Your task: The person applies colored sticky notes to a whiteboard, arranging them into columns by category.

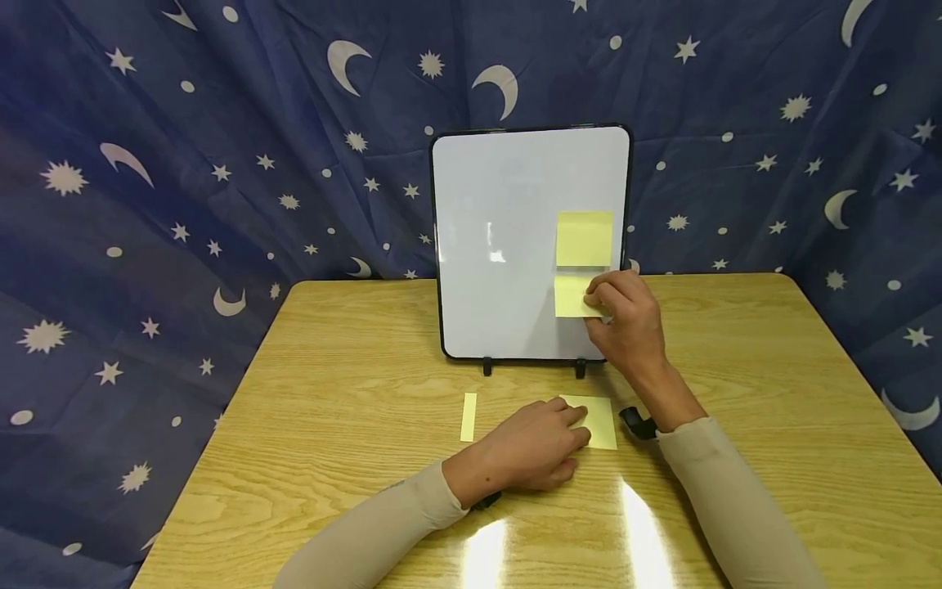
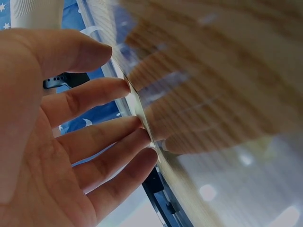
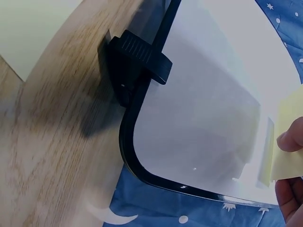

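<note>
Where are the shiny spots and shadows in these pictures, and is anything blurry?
Head view: white glare streaks on the table near the bottom edge, small bright glints on the board; left wrist view: the tabletop looks blurry and mirrors the left hand; right wrist view: a dark shadow lies on the wood beside the black clip.

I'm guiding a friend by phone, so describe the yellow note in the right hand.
Find the black-framed whiteboard standing on the wooden table. At its lower right, just below an upper yellow note, is the held note. Unlike the upper one and the tabletop note that the left hand touches, it is pinched by the right hand.
</note>
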